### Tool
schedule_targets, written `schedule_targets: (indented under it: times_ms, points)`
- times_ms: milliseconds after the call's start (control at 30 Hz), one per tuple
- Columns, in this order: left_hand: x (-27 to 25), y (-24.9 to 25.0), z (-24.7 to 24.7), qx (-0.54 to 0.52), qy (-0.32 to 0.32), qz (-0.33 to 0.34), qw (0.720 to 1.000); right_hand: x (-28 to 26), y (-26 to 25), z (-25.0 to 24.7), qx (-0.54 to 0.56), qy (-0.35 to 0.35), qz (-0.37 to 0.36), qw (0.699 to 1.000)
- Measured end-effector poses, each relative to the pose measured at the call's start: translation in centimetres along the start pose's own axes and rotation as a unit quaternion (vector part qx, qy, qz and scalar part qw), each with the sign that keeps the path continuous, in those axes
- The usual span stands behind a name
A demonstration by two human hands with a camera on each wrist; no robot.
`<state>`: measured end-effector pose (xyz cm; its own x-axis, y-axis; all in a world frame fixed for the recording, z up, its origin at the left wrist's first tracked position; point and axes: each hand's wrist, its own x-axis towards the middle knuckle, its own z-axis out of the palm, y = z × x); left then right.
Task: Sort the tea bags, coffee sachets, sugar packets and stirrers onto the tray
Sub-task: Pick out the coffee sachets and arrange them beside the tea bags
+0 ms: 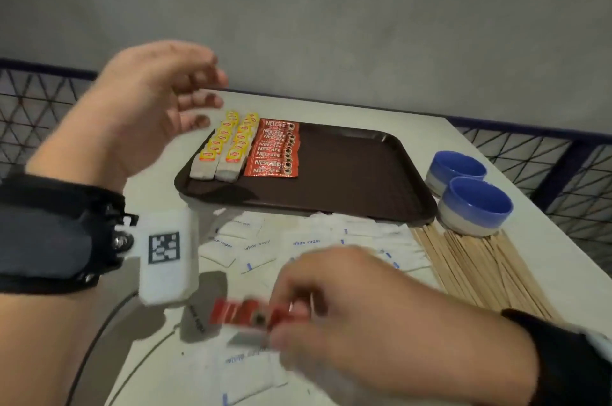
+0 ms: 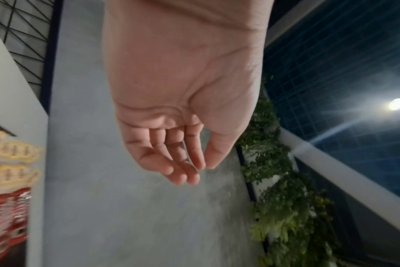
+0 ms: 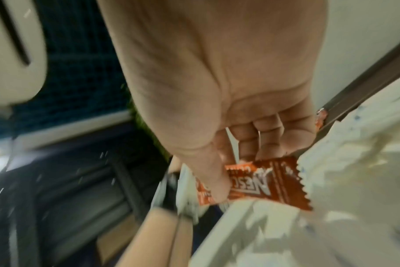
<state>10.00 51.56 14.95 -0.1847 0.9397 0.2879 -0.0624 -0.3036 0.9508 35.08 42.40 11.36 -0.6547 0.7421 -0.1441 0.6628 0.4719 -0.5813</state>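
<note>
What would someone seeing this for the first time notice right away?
Probably the brown tray at the centre of the table, with two neat rows of yellow tea bags and a stack of red coffee sachets at its left end. Next, the right hand in the foreground pinching another red coffee sachet above scattered white sugar packets, while the left hand hovers empty near the tea bags.

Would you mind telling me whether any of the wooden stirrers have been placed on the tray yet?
No, the wooden stirrers all lie on the table beside the tray, which holds only tea bags and coffee sachets.
</note>
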Motion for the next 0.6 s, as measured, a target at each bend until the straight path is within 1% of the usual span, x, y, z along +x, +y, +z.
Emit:
schedule_targets:
  times_ms: [33,67,100,133,167,200,233,267,367,433,533,600]
  points:
    - [-0.5,-0.5,0.5,0.000,-0.025,-0.021,0.999,0.3,0.4,-1.0,0.084,0.042,0.018,0.995]
    - [-1.0,-0.9,1.1,-0.003,-0.051,-0.049,0.997,0.9,0.9,-2.0,0.186,0.081,0.033,0.979]
    - [-1.3,-1.4,1.6,-0.005,-0.076,-0.077,0.994,1.5,1.2,-2.9,0.298,0.108,0.035,0.948]
    - [-1.6,-1.7,2.0,-0.005,-0.097,-0.098,0.990,2.2,1.5,-3.5,0.403,0.129,0.028,0.906]
    - [-1.9,-1.9,2.5,0.000,-0.119,-0.109,0.987,3.0,1.7,-3.9,0.485,0.141,0.016,0.863]
    - [-2.2,-2.2,2.9,0.008,-0.138,-0.111,0.984,3.6,1.9,-4.0,0.536,0.150,0.005,0.831]
    - [-2.4,-2.4,3.4,0.020,-0.151,-0.107,0.983,4.1,2.1,-3.9,0.558,0.156,-0.003,0.815]
    - [-2.6,-2.6,3.8,0.030,-0.158,-0.102,0.982,4.5,2.4,-3.7,0.560,0.160,-0.007,0.813]
    - [-3.0,-3.3,4.4,0.052,-0.173,-0.093,0.979,5.4,3.5,-2.7,0.523,0.184,0.009,0.832]
    - [-2.9,-3.9,4.5,0.064,-0.159,-0.089,0.981,5.8,4.3,-2.2,0.510,0.198,0.032,0.837]
    - [-3.1,-4.5,4.9,0.074,-0.133,-0.082,0.985,5.8,5.1,-1.8,0.537,0.195,0.060,0.818]
    - [-3.3,-4.5,5.0,0.059,-0.124,-0.084,0.987,5.8,5.1,-1.7,0.560,0.197,0.067,0.802]
